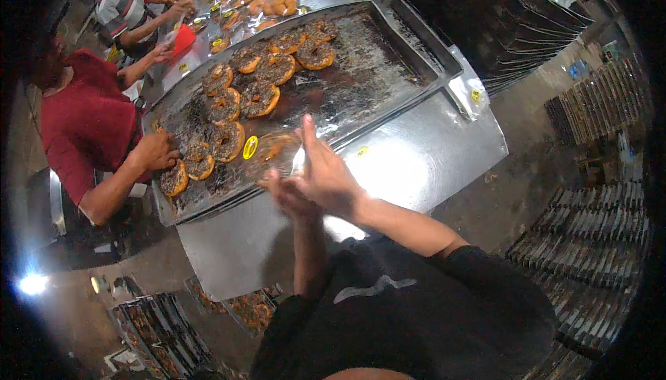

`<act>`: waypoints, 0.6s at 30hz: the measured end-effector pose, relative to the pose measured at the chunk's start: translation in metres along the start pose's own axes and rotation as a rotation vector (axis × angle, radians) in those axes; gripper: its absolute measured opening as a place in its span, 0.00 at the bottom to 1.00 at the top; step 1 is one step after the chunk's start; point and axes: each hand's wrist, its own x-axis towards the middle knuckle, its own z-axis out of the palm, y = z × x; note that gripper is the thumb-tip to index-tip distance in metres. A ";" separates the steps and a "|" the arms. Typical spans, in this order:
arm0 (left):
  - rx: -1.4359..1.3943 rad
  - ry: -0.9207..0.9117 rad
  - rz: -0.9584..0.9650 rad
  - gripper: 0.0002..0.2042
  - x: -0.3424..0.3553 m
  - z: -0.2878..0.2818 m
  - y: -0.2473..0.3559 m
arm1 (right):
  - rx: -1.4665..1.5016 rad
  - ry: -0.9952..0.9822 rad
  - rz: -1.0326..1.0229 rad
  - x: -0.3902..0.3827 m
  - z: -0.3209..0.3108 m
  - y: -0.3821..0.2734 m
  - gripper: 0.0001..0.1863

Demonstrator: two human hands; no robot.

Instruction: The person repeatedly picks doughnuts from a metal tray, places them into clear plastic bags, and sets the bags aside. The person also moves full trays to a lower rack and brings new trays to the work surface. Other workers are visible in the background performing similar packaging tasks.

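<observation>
My left hand (297,198) and my right hand (325,175) meet over the near edge of a large metal tray (361,99). Between them is a clear plastic bag (301,161) with a yellow oval sticker (250,147). Inside it shows a doughnut (276,150), smeared by motion. The left fingers curl at the bag's neck and are blurred. On the right hand one finger points up while the rest close in by the left hand, partly hidden. Topped ring doughnuts (259,98) lie in rows on the tray, beyond and left of my hands.
A co-worker in a red shirt (90,109) reaches a hand (156,151) onto the tray's left end. Behind, another person (128,12) stands near bagged doughnuts (274,5). Stacked dark trays (590,241) line the right side; a metal sheet (229,255) lies under the tray.
</observation>
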 end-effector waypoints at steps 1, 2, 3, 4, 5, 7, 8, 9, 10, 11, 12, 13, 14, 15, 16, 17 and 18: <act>-0.041 0.015 -0.042 0.24 -0.001 0.008 0.005 | 0.218 -0.010 0.165 -0.004 -0.007 -0.007 0.47; -0.141 -0.090 -0.187 0.21 -0.002 -0.013 0.000 | 0.162 -0.020 0.209 -0.006 -0.014 -0.002 0.42; -0.229 -0.183 -0.353 0.18 -0.006 -0.033 -0.004 | 0.107 -0.031 0.252 -0.011 -0.025 0.008 0.37; -0.292 -0.263 -0.515 0.15 -0.009 -0.054 -0.009 | 0.054 -0.044 0.284 -0.012 -0.036 0.022 0.32; -0.178 -0.279 -0.566 0.16 -0.023 -0.053 -0.018 | 0.000 -0.224 0.298 -0.001 -0.050 0.044 0.22; 0.393 -0.353 -0.553 0.18 -0.048 -0.039 -0.048 | -0.106 -0.292 0.221 0.051 -0.074 0.062 0.09; 0.712 -0.458 -0.523 0.19 -0.058 -0.035 -0.065 | -0.150 -0.188 0.139 0.079 -0.090 0.049 0.08; 1.046 -0.583 -0.436 0.20 -0.060 -0.030 -0.085 | -0.158 -0.084 0.057 0.105 -0.091 0.045 0.10; 1.503 -0.737 -0.346 0.23 -0.058 -0.012 -0.094 | -0.171 0.017 -0.021 0.124 -0.087 0.041 0.15; 1.604 -0.805 -0.060 0.19 -0.061 -0.048 -0.131 | -0.122 0.049 -0.116 0.131 -0.081 0.031 0.19; 1.696 -0.852 0.239 0.14 -0.061 -0.095 -0.166 | -0.064 0.078 -0.216 0.135 -0.071 0.023 0.23; 1.611 -0.958 0.209 0.11 -0.057 -0.107 -0.174 | -0.004 0.115 -0.300 0.133 -0.062 0.027 0.28; 1.531 -1.047 0.177 0.08 -0.053 -0.119 -0.174 | -0.017 -0.083 -0.313 0.117 -0.061 0.032 0.39; 1.602 -1.010 0.092 0.04 -0.053 -0.134 -0.180 | 0.055 -0.197 -0.225 0.090 -0.057 0.036 0.36; 1.580 -0.958 0.032 0.06 -0.054 -0.129 -0.176 | 0.009 -0.215 -0.193 0.054 -0.058 0.056 0.33; 1.523 -0.963 -0.068 0.07 -0.054 -0.130 -0.172 | 0.112 -0.515 0.244 0.017 -0.068 0.069 0.30; 1.461 -0.981 -0.161 0.08 -0.050 -0.128 -0.167 | -0.032 -0.617 0.443 -0.037 -0.067 0.101 0.28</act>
